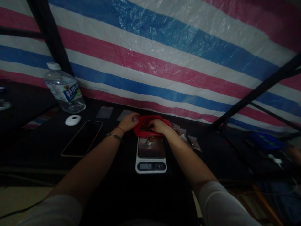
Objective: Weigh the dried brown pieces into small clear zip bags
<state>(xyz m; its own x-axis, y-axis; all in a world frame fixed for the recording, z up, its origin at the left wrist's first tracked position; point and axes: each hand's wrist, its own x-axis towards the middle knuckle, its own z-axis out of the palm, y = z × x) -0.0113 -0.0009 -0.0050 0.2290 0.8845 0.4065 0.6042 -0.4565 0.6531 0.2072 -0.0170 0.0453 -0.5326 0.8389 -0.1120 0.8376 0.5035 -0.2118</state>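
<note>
A red plastic bag (pixel 165 120) lies open behind a kitchen scale (pixel 151 150), with small brownish pieces (pixel 145 126) inside. My left hand (pixel 129 121) is closed at the bag's left rim, and a shiny clear bit shows by its fingertips. Inside the bag, my right hand (pixel 160 126) has its fingers bent together among the pieces; what they grip is too dark to make out. On the scale's metal plate sits a small round item (pixel 150 139) of brown and silver look. The scale's display is lit, but its digits are hard to read.
Small filled clear bags (pixel 194 142) lie right of the red bag. Flat clear bags (pixel 104 112) lie at the back left. A phone (pixel 82 138), a white oval case (pixel 72 120) and a large bottle (pixel 64 89) stand left. Striped sheeting (pixel 160 62) hangs behind.
</note>
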